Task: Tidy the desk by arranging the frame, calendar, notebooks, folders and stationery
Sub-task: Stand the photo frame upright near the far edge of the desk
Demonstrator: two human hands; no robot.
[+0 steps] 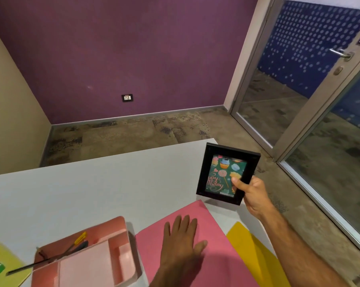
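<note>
My right hand [250, 192] grips the lower right corner of a black picture frame [226, 172] with a green birthday card inside, holding it upright near the far right corner of the white desk [92, 183]. Flat on a pink folder [214, 245] lies my left hand [180, 243], fingers spread, holding nothing. A yellow folder [255, 255] pokes out from under the pink one on the right. To the left of the pink folder stands a pink desk organiser tray [96, 262], with a yellow-capped pen [79, 238] and a dark pencil [30, 266] resting across it.
A yellow-green notebook [3, 264] with stickers lies at the desk's near left edge. The desk's right edge runs close to a glass door [299, 100] with a metal handle. Beyond the desk are floor and a purple wall [133, 48].
</note>
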